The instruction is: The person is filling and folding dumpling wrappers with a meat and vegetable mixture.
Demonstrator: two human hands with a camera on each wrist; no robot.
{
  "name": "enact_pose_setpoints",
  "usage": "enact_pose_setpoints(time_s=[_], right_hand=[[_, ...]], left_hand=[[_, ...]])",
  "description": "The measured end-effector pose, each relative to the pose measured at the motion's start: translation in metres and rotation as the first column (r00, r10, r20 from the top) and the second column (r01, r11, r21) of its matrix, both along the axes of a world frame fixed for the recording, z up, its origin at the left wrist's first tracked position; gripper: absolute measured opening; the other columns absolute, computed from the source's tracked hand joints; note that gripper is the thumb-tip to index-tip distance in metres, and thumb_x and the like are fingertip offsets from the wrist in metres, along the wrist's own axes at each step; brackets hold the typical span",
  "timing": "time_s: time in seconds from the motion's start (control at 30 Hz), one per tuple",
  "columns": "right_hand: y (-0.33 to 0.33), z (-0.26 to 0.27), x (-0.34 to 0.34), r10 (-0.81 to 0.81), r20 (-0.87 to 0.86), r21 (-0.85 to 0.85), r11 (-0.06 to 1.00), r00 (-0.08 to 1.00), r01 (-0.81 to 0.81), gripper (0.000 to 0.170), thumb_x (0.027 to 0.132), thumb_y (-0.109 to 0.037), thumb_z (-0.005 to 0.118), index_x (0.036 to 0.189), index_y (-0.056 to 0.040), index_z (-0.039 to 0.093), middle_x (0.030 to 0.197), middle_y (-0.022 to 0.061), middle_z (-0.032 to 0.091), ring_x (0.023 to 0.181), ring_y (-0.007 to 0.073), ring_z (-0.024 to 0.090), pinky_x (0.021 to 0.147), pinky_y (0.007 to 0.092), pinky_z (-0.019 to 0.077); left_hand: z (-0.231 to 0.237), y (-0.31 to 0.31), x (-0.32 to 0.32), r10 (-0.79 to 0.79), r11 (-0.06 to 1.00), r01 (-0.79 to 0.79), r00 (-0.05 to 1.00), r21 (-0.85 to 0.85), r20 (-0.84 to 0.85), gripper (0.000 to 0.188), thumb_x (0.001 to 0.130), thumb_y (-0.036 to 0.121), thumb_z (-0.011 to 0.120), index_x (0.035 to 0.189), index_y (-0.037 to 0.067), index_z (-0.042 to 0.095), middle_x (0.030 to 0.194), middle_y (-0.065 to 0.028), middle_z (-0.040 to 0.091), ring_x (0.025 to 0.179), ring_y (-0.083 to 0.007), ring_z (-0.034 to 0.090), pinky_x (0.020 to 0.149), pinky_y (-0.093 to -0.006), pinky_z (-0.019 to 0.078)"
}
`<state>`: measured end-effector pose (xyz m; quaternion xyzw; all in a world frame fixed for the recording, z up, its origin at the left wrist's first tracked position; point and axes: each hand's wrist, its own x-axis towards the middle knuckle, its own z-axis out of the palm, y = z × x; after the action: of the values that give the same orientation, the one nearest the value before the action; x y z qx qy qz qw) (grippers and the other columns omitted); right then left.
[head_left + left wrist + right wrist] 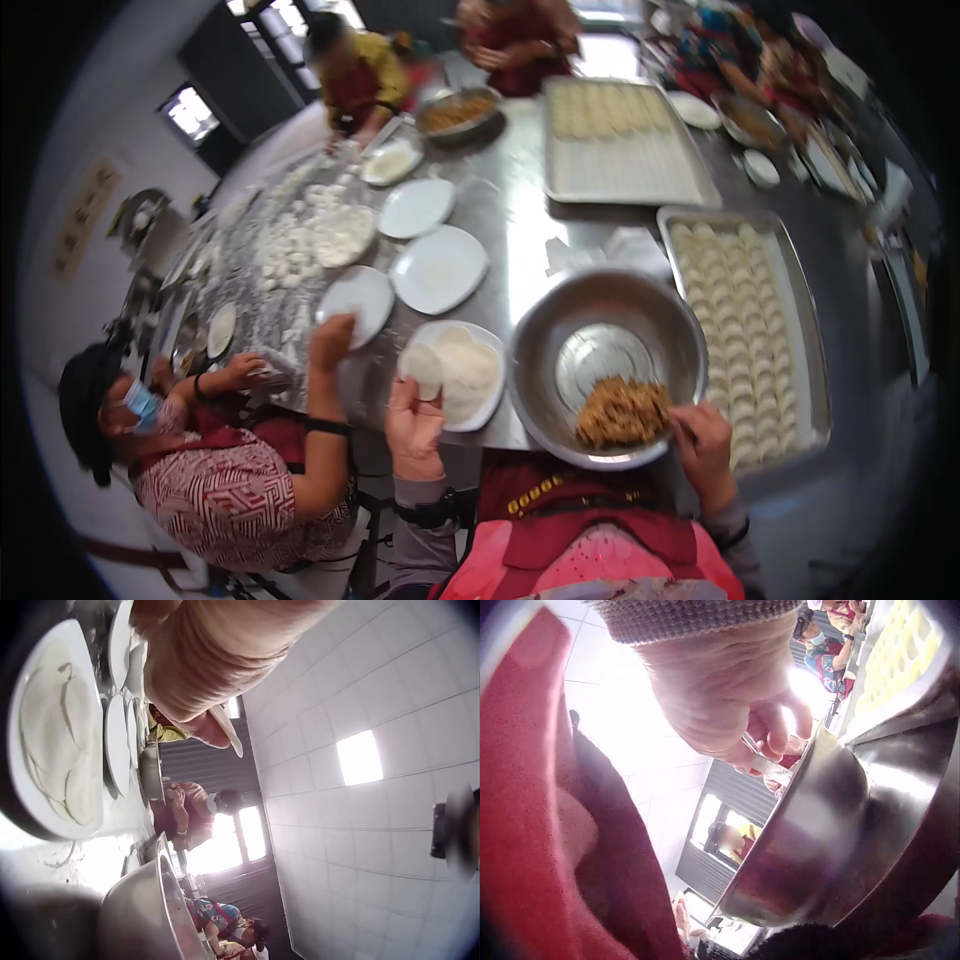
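Note:
My left hand [415, 440] holds a round, thin dumpling wrapper [422, 368] upright on its fingers, over the edge of a white plate [497, 388]. More wrappers [466, 374] lie stacked on that plate. In the left wrist view the held wrapper [227, 729] shows edge-on at the fingertips. My right hand [706, 445] is at the right rim of a large steel bowl [645, 312], beside a mound of brown, shredded-looking filling [622, 412]. Its fingers pinch a flat, pale utensil [774, 771], whose far end is hidden by the bowl.
Right of the bowl, a metal tray [812, 385] carries rows of folded dumplings [738, 345]. Another tray [625, 180] stands farther back. White plates [440, 270] and floured dough pieces [290, 245] lie to the left. A person [215, 485] works close on my left, an arm reaching near the plates.

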<state>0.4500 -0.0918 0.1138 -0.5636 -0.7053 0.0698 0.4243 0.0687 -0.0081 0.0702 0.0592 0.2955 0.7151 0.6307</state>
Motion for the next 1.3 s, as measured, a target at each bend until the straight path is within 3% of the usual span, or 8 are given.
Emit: enact_pose_setpoints(time_s=[0.23,0.33,0.5,0.67,0.8,0.9,1.1,1.3], right_hand=[[-0.022,0.028,0.021,-0.062,-0.218,-0.102,0.994,0.974,0.041,0.013,0.076,0.006,0.063,0.088,0.0006,0.065,0.075,0.0115,0.061,0.066,0.0225,0.060,0.057,0.0302,0.0460],[-0.017,0.025,0.026,-0.108,-0.328,-0.117,0.990,0.939,0.073,0.012,0.079,0.006,0.062,0.090,0.0017,0.065,0.076,0.0093,0.062,0.068,0.0168,0.062,0.059,0.0264,0.0473],[-0.016,0.012,0.026,-0.175,-0.456,-0.167,0.980,0.873,0.109,0.011,0.083,0.003,0.061,0.094,0.0020,0.064,0.077,0.0067,0.062,0.071,0.0116,0.063,0.062,0.0233,0.0493],[-0.012,0.008,0.014,-0.155,-0.410,-0.159,0.983,0.899,0.097,0.014,0.081,0.003,0.062,0.095,0.0009,0.062,0.078,0.0102,0.063,0.069,0.0181,0.065,0.061,0.0263,0.0498],[-0.018,0.006,0.009,-0.156,-0.196,-0.061,0.987,0.968,0.147,0.016,0.079,0.005,0.061,0.094,0.0000,0.060,0.078,0.0142,0.063,0.068,0.0254,0.065,0.060,0.0298,0.0496],[-0.021,0.004,0.004,-0.118,-0.282,-0.093,0.991,0.952,0.095,0.015,0.079,0.005,0.061,0.094,-0.0002,0.060,0.078,0.0141,0.063,0.067,0.0270,0.064,0.059,0.0315,0.0486],[-0.019,0.004,-0.003,-0.063,-0.285,-0.129,0.991,0.956,0.027,0.013,0.081,0.004,0.060,0.093,-0.0001,0.061,0.075,0.0133,0.062,0.063,0.0267,0.062,0.056,0.0314,0.0468],[-0.019,0.002,-0.004,-0.032,-0.274,-0.112,0.994,0.961,0.001,0.011,0.083,0.003,0.059,0.094,0.0006,0.061,0.072,0.0128,0.061,0.061,0.0240,0.061,0.054,0.0301,0.0460]], left_hand=[[0.019,-0.017,-0.003,-0.037,0.999,0.036,0.993,0.012,0.112,0.028,0.090,0.004,0.055,0.117,0.006,0.054,0.120,-0.0100,0.059,0.111,-0.0249,0.056,0.094,-0.0449,0.0495],[-0.006,-0.015,0.004,0.026,0.990,-0.037,0.996,-0.137,-0.080,0.033,0.090,0.002,0.054,0.123,0.005,0.050,0.124,-0.0100,0.056,0.112,-0.0254,0.056,0.094,-0.0458,0.0497],[0.001,-0.025,0.027,-0.084,0.995,0.062,0.939,-0.076,-0.334,0.040,0.088,0.000,0.055,0.127,0.004,0.044,0.119,-0.0135,0.056,0.107,-0.0273,0.058,0.085,-0.0424,0.0542],[-0.007,-0.028,0.023,-0.102,0.991,0.052,0.899,-0.126,-0.425,0.039,0.089,0.002,0.055,0.126,0.003,0.044,0.118,-0.0138,0.056,0.105,-0.0277,0.059,0.080,-0.0407,0.0559],[-0.014,-0.034,0.029,-0.054,0.993,0.017,0.941,-0.115,-0.335,0.038,0.091,0.005,0.053,0.127,0.001,0.043,0.122,-0.0145,0.054,0.110,-0.0288,0.057,0.085,-0.0428,0.0538],[-0.017,-0.032,0.021,-0.039,0.995,0.040,0.999,-0.087,0.004,0.038,0.093,0.009,0.050,0.129,0.000,0.041,0.130,-0.0155,0.050,0.119,-0.0303,0.050,0.095,-0.0466,0.0472],[-0.008,-0.033,0.024,-0.049,0.997,0.043,0.994,0.057,0.099,0.041,0.096,0.019,0.046,0.130,-0.004,0.040,0.135,-0.0176,0.046,0.126,-0.0315,0.044,0.105,-0.0463,0.0380],[0.006,-0.044,0.050,-0.296,0.951,0.278,0.944,0.133,0.145,0.049,0.096,0.027,0.046,0.138,0.003,0.034,0.137,-0.0179,0.044,0.125,-0.0347,0.044,0.097,-0.0514,0.0446]])
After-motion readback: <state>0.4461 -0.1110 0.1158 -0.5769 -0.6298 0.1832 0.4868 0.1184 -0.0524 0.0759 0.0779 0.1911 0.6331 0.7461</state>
